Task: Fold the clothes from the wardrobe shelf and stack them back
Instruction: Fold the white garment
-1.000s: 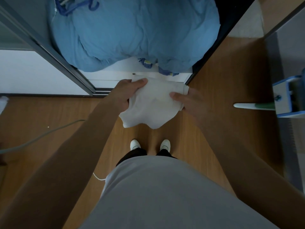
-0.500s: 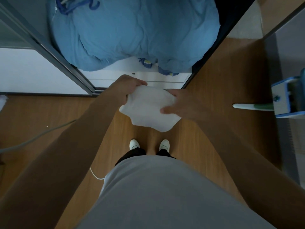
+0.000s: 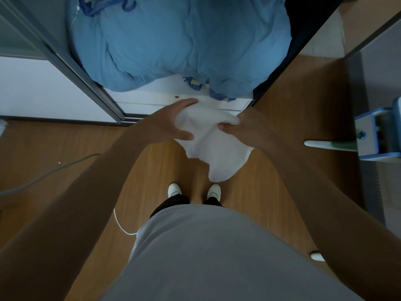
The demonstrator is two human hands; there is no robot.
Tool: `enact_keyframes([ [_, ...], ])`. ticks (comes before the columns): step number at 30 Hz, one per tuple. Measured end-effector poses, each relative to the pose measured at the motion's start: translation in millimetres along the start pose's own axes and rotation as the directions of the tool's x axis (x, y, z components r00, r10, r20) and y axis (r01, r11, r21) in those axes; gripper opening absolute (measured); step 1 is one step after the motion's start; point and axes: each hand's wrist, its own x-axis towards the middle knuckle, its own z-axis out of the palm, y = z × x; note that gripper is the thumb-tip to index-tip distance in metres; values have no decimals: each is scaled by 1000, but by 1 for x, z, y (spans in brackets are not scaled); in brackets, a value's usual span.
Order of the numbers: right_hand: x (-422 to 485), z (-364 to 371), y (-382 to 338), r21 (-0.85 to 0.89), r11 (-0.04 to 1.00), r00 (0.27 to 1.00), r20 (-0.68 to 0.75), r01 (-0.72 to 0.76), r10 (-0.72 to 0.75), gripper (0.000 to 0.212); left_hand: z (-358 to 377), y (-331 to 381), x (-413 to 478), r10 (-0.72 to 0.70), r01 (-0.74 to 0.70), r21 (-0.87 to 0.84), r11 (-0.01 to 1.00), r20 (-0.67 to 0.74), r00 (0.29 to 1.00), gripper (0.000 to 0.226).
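A white cloth (image 3: 214,148) hangs in the air in front of the wardrobe, bunched at the top and drooping toward my shoes. My left hand (image 3: 171,122) grips its upper left part, fingers over the top and thumb on the near side. My right hand (image 3: 245,127) pinches the upper right edge. Behind the cloth runs the white wardrobe shelf (image 3: 156,94), and a big bundle of blue fabric (image 3: 180,42) lies on it, overhanging its front edge.
A grey sliding-door rail (image 3: 71,70) runs diagonally at left. A blue-and-white object with a white handle (image 3: 368,137) stands on the wooden floor (image 3: 303,94) at right. A grey cable (image 3: 43,174) and a white cord (image 3: 121,224) lie on the floor.
The cloth has been regripped and now hangs lower and to the right, its bottom corner near my right shoe. My left thumb has come round onto the cloth's near side.
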Motion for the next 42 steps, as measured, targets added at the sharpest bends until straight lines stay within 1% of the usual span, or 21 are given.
enact_keyframes([
  [3, 1, -3, -2, 24, 1000, 1000, 13, -1, 1, 55, 10, -2, 13, 37, 5, 244, 970, -166, 985, 50],
  [5, 1, -8, -4, -21, 1000, 999, 54, 5, -3, 55, 10, 1, 17, 114, -31, 294, 955, -269, 956, 20],
  [8, 0, -20, -6, -135, 991, 977, 211, 1, 28, 59, 4, 7, 12, 215, -112, 277, 954, -377, 901, 19],
  [11, -1, -25, -5, -214, 976, 963, 270, 49, 10, 49, -2, 13, 9, 87, -94, 8, 996, -452, 888, 22],
  [13, -3, -26, -4, -193, 977, 980, 193, 89, -51, 48, -4, 16, 7, -124, -29, -343, 939, -417, 901, 28],
  [15, -9, -26, -6, -30, 984, 979, 106, 177, -173, 45, -7, 14, 4, -367, 34, -730, 683, -302, 880, 22],
  [17, -16, -29, -8, 226, 954, 973, 74, 196, -217, 36, -6, 1, 0, -342, -13, -901, 433, -178, 923, 21],
  [18, -19, -30, -9, 344, 924, 976, 74, 167, -204, 27, -5, -5, -3, -259, -37, -914, 404, -153, 954, 26],
  [20, -21, -29, -8, 478, 872, 984, 75, 104, -159, 9, 2, -14, -6, -146, -17, -848, 530, -111, 983, 36],
  [22, -23, -28, -7, 508, 860, 989, 97, 50, -114, 11, 9, -11, -4, -148, 57, -705, 707, -70, 986, 44],
  [25, -23, -37, -5, 628, 776, 981, 181, -61, -70, 29, 15, -2, 3, -213, 72, -677, 732, -126, 969, 37],
  [27, -25, -46, -1, 854, 510, 985, 157, -102, -66, 37, 12, 13, 5, -268, 41, -747, 664, -187, 945, 33],
  [28, -25, -49, 1, 935, 335, 987, 148, -117, -68, 43, 8, 19, 7, -297, 28, -779, 626, -205, 933, 37],
  [29, -27, -47, 4, 966, 221, 985, 156, -136, -76, 49, 5, 23, 9, -315, 21, -800, 600, -212, 925, 44],
  [30, -29, -40, 6, 964, 206, 981, 184, -167, -66, 51, 2, 26, 11, -324, 21, -809, 587, -211, 922, 48],
  [33, -39, -5, 5, 878, 449, 982, 191, -164, -14, 19, -6, 32, 13, -352, 70, -796, 602, -186, 918, 45],
  [34, -41, 4, 5, 863, 487, 986, 166, -136, -20, 21, -9, 30, 12, -354, 79, -804, 589, -169, 920, 46],
  [37, -41, 12, 1, 921, 377, 993, 114, -102, -11, 26, -20, 18, -2, -220, 73, -890, 449, -31, 975, 52],
  [38, -39, 11, 0, 936, 339, 995, 98, -95, 8, 28, -23, 11, -7, -163, 100, -886, 453, 28, 986, 54],
  [40, -32, 6, -2, 941, 323, 993, 76, -100, 85, 28, -19, 3, -14, -105, 165, -799, 578, 128, 986, 60],
  [42, -25, 3, -2, 924, 352, 984, 107, -151, 142, 22, -7, -3, -15, -150, 182, -744, 643, 111, 982, 61],
])
